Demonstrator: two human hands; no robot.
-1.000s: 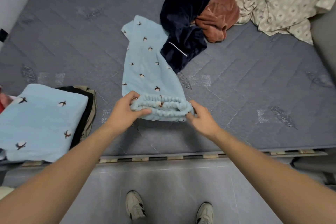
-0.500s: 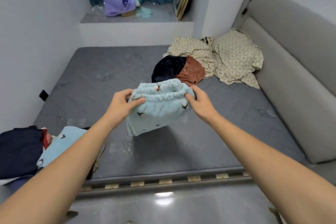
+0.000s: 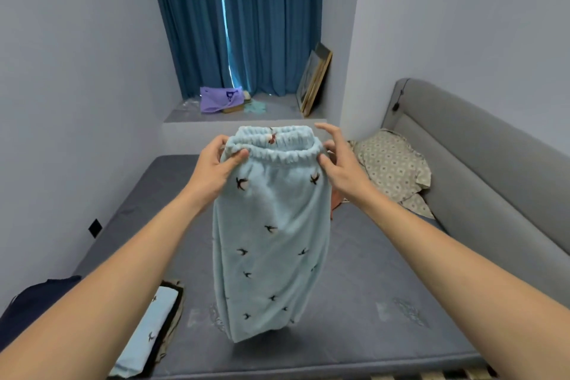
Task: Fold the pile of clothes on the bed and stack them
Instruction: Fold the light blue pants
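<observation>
Already a good part of the work looks done: a stack of folded clothes (image 3: 154, 327) sits at the near left edge of the bed (image 3: 370, 287), topped by a light blue piece with the same bird print, and a dark navy garment (image 3: 34, 302) lies just left of it. What is left, as far as can be seen, is the pair of light blue fleece pants (image 3: 271, 241) now in the air, plus a sliver of rust-coloured cloth (image 3: 336, 205) peeking out behind them near the patterned pillow (image 3: 391, 166); anything else in that pile is hidden by the pants. The pants hang upright by their elastic waistband, well above the mattress, the legs dangling free and not yet folded. The left hand (image 3: 216, 170) pinches the left end of the waistband, thumb in front and fingers curled behind. The right hand (image 3: 342, 163) is at the right end, thumb pressed against the band while its fingers are spread and mostly straight, so its grip looks loose and half open. I judge the next step is to lay the pants flat and fold them.
</observation>
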